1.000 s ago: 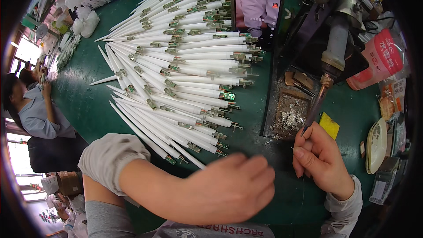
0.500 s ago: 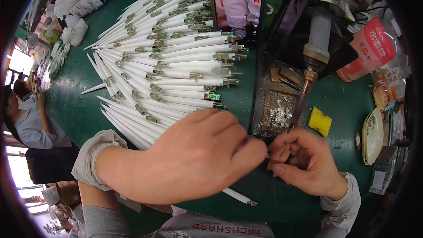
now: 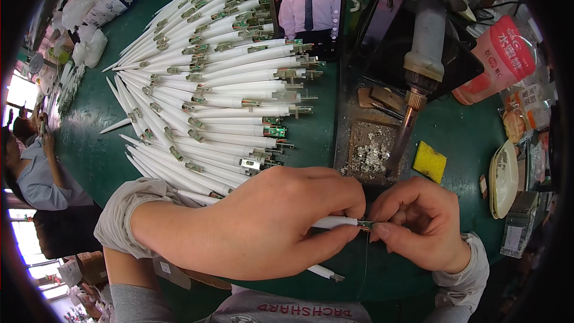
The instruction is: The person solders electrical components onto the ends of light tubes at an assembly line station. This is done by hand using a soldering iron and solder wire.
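Note:
My left hand (image 3: 257, 221) is closed around a white pen-shaped stylus (image 3: 333, 222), which lies nearly level between thumb and fingers. A small green circuit board (image 3: 365, 225) pokes out of the stylus's right end. At that end, the thumb and forefinger of my right hand (image 3: 426, 218) are pinched together; what sits between them is too small to make out. A thin wire (image 3: 366, 263) hangs below the board. Under my left hand, the tip of another white stylus (image 3: 323, 271) shows on the green table. Above it, many similar styluses (image 3: 227, 93) lie fanned out in layers, circuit ends rightward.
A soldering iron (image 3: 426, 54) points down over a tray of solder scraps (image 3: 371, 149), close above my right hand. Right of it lie a yellow sponge (image 3: 429, 162), a pink-labelled container (image 3: 496, 60) and a pale dish (image 3: 505, 179). A phone (image 3: 308, 12) stands behind; another person (image 3: 45, 173) sits far left.
My left hand has turned, bringing the stylus and its circuit end into sight between my hands. My right fingers have closed in at that end. The phone picture has changed.

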Available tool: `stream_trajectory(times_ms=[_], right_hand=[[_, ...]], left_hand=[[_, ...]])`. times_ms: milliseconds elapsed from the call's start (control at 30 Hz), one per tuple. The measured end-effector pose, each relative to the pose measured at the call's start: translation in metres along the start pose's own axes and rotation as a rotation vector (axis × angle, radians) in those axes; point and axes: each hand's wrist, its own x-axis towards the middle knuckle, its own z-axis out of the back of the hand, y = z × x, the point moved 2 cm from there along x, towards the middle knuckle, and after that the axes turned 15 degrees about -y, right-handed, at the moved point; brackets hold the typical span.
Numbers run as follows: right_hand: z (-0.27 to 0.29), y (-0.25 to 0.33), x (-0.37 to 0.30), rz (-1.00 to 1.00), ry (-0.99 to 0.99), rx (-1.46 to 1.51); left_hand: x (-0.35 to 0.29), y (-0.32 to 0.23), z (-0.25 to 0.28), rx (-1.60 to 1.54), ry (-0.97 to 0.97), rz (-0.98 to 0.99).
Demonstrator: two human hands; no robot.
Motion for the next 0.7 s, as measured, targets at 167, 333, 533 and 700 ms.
stream_trajectory(times_ms=[167,333,533,700], right_hand=[[-0.004,0.002,0.001,0.018,-0.01,0.026],[0.002,-0.001,0.002,0.032,-0.058,0.114],[-0.004,0.001,0.002,0.176,-0.068,0.01],[-0.005,0.001,0.006,0.169,-0.123,0.023]], left_hand=[[0.002,0.0,0.001,-0.066,0.006,0.076],[0.003,0.001,0.002,-0.15,-0.022,0.3],[0.009,-0.001,0.004,-0.152,-0.073,0.365],[0.011,0.0,0.005,-0.18,-0.093,0.362]])
